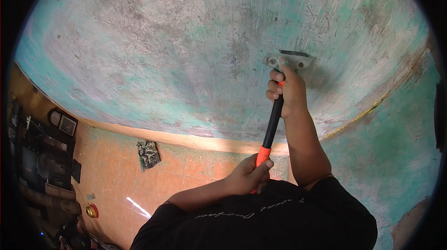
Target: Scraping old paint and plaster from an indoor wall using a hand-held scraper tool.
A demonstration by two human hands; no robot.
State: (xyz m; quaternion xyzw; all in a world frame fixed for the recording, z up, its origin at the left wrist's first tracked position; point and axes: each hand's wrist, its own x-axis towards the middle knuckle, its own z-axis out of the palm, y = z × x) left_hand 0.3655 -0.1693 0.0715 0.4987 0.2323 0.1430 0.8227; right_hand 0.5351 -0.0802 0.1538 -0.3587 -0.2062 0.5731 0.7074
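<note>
A long-handled scraper (274, 122) with a black shaft, orange grips and a metal head (296, 56) is held against a mottled, patchy grey-and-turquoise wall (195, 26). My right hand (291, 91) grips it just below the head, fingers curled round the handle and thumb pointing up onto the metal. Lower down, my left hand (249, 175) is closed round the orange grip (263, 156) at the handle's end, close to my black shirt. The head casts a shadow on the wall; whether the blade edge touches the surface is hard to tell.
Orange floor tiles (177, 185) with scattered flakes lie below, holding a crumpled dark bag or cloth (148, 156) and a small yellow-red round object (91, 210). Dark furniture with frames (42, 157) lines the left. A green wall (386, 157) meets the main wall at the right.
</note>
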